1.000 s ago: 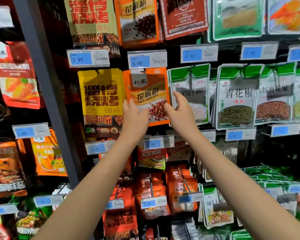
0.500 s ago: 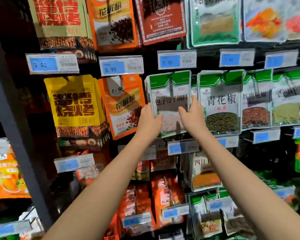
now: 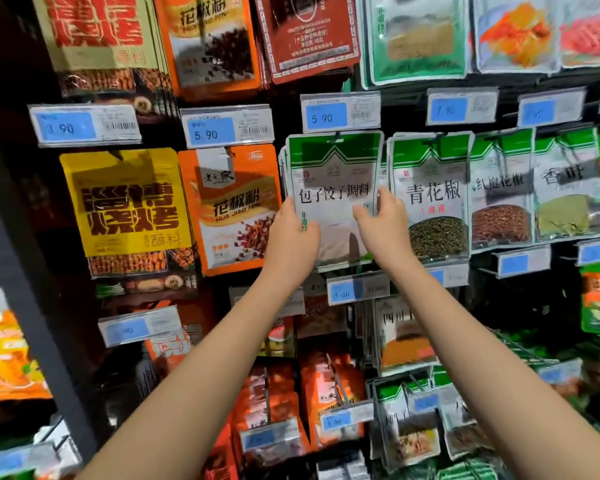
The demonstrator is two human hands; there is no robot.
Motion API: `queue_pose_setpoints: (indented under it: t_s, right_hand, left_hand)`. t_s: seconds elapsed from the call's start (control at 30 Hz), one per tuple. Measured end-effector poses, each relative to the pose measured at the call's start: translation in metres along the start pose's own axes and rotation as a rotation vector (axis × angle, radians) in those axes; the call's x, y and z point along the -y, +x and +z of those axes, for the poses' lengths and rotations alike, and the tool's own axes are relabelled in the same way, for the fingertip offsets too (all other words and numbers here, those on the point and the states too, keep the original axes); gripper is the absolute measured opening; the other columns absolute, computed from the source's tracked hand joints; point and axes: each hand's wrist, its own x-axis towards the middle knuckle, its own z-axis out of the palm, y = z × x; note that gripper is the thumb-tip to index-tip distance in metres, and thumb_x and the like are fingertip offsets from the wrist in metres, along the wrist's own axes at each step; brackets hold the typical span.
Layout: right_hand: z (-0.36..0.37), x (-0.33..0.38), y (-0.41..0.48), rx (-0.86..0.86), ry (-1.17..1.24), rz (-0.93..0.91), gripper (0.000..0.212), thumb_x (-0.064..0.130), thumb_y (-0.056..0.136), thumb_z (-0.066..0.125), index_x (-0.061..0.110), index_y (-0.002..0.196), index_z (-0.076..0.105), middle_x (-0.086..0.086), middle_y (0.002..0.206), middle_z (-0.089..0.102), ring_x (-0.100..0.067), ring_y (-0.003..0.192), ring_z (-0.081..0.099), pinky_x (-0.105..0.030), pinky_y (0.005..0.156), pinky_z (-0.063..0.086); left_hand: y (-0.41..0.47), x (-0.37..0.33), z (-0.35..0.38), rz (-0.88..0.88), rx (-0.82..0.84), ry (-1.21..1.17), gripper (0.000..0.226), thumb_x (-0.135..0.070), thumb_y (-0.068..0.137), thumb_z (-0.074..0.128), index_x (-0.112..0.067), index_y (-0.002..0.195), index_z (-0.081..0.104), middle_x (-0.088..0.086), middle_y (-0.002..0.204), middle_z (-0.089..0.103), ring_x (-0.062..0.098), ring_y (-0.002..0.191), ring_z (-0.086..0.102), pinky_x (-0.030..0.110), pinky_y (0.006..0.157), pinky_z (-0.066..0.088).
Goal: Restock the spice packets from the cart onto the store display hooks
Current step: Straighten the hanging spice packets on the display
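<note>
A green-and-white spice packet (image 3: 333, 174) hangs at the front of a stack on a display hook (image 3: 336, 136) in the middle row. My left hand (image 3: 293, 233) holds its left edge, with the fingers curled round behind it. At the right edge, my right hand (image 3: 381, 223) pinches the packet, thumb in front. Both arms reach up from below. No cart is in view.
An orange pepper-powder packet (image 3: 232, 209) and a yellow packet (image 3: 125, 202) hang to the left, and green-topped packets (image 3: 430, 195) to the right. Price tags (image 3: 340, 112) stick out above each hook. A dark upright post (image 3: 25, 271) stands at the left. More packets fill the rows below.
Both hands left the orange packet and moved right to the green-and-white packet, which they now hold by its sides. The view shifted right with them.
</note>
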Motion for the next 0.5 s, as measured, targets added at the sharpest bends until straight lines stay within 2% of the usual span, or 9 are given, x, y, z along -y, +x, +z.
queue_pose_setpoints:
  t_s: [0.2, 0.23, 0.3, 0.37, 0.43, 0.5]
  right_hand:
    - [-0.014, 0.0, -0.006, 0.026, -0.027, -0.015, 0.059, 0.024, 0.097, 0.049, 0.009, 0.149, 0.026, -0.009, 0.152, 0.03, -0.026, 0.14, 0.029, -0.04, 0.114, 0.027]
    - [-0.019, -0.001, -0.008, 0.02, -0.012, -0.017, 0.056, 0.024, 0.097, 0.049, 0.009, 0.148, 0.029, -0.009, 0.151, 0.033, -0.025, 0.138, 0.032, -0.04, 0.113, 0.029]
    - [-0.03, -0.003, -0.008, -0.022, 0.014, -0.031, 0.052, 0.022, 0.097, 0.05, 0.01, 0.145, 0.034, -0.007, 0.147, 0.037, -0.023, 0.134, 0.037, -0.04, 0.111, 0.032]
    - [-0.046, -0.008, -0.007, -0.085, 0.008, -0.046, 0.049, 0.02, 0.097, 0.048, 0.01, 0.144, 0.037, -0.007, 0.145, 0.038, -0.021, 0.131, 0.039, -0.038, 0.109, 0.034]
    - [-0.063, -0.016, -0.002, -0.138, -0.012, -0.042, 0.048, 0.02, 0.098, 0.047, 0.011, 0.144, 0.036, -0.006, 0.145, 0.036, -0.021, 0.121, 0.045, -0.036, 0.103, 0.037]
    - [-0.077, -0.028, 0.005, -0.155, -0.055, -0.017, 0.052, 0.02, 0.097, 0.048, 0.012, 0.146, 0.033, -0.007, 0.147, 0.034, -0.022, 0.116, 0.048, -0.037, 0.099, 0.039]
  left_hand:
    - [-0.005, -0.005, 0.0, -0.01, 0.022, 0.003, 0.055, -0.017, 0.094, 0.051, -0.013, 0.146, 0.032, 0.005, 0.143, 0.044, 0.023, 0.131, 0.042, 0.036, 0.108, 0.035]
    - [-0.006, -0.008, 0.001, -0.006, 0.025, 0.018, 0.057, -0.016, 0.096, 0.051, -0.013, 0.147, 0.028, 0.007, 0.147, 0.039, 0.024, 0.135, 0.038, 0.033, 0.109, 0.032]
    - [-0.013, -0.013, 0.003, -0.002, 0.011, 0.104, 0.066, -0.017, 0.099, 0.047, -0.009, 0.153, 0.01, 0.008, 0.159, 0.014, 0.023, 0.146, 0.016, 0.03, 0.115, 0.016]
    - [-0.022, -0.016, 0.009, 0.075, -0.066, 0.183, 0.068, -0.015, 0.099, 0.043, -0.007, 0.153, 0.002, 0.008, 0.161, -0.002, 0.021, 0.148, 0.001, 0.027, 0.115, 0.004]
    - [-0.031, -0.02, 0.021, 0.221, -0.098, 0.248, 0.063, -0.012, 0.099, 0.041, -0.005, 0.152, 0.008, 0.009, 0.16, 0.001, 0.02, 0.148, 0.0, 0.026, 0.116, 0.002]
    - [-0.032, -0.024, 0.037, 0.319, -0.023, 0.3, 0.056, -0.011, 0.099, 0.04, -0.003, 0.15, 0.017, 0.01, 0.158, 0.012, 0.021, 0.147, 0.008, 0.028, 0.118, 0.006]
